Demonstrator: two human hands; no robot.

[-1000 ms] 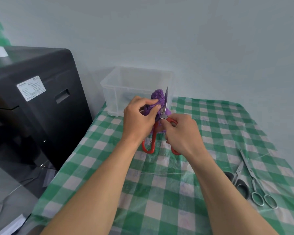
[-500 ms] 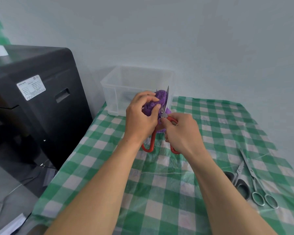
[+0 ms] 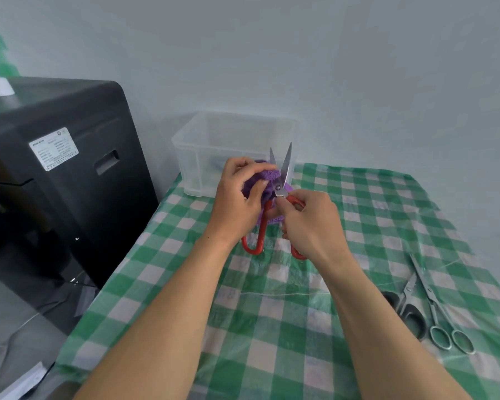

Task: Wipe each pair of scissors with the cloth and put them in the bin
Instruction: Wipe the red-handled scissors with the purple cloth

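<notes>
- While a black machine point(image 3: 55, 174) stands far left, the clear plastic bin point(image 3: 198, 145) sits at the back of the checked tablecloth point(image 3: 162, 298); its contents are dim, perhaps scissors.
- The left hand point(image 3: 238, 199) bunches the purple cloth point(image 3: 267, 176) in curled fingers.
- The red-handled scissors point(image 3: 285, 168) are upright before the bin, blades parted.
- The right hand point(image 3: 311, 225) grips one red handle.
- Black-handled scissors point(image 3: 412, 311) and steel scissors point(image 3: 429, 295) lie side by side far right.

Green-and-white checked table point(image 3: 272, 327) is carrying a clear plastic bin point(image 3: 202, 157) and, well apart from it, black-handled scissors point(image 3: 414, 321) and all-steel scissors point(image 3: 429, 295).
</notes>
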